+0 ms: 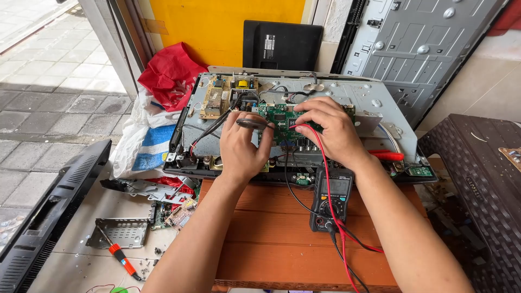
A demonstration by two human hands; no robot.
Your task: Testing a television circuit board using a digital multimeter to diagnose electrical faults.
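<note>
At 6 o'clock a black handheld multimeter [330, 199] lies on the orange wooden table [271, 255]. Beyond it, the left hand [242, 145] pinches a black probe [253, 124], the right hand [332, 130] a red-wired probe [299, 127], both on the green circuit board [282, 116] at 12 o'clock.

A red plastic bag [171, 73] lay beside a white sack [142, 142]. An orange-handled screwdriver [120, 258] rested near a perforated metal plate [122, 232]. A black monitor back cover [46, 214] leaned at the left, and a dark wicker stool [483, 179] stood right.
</note>
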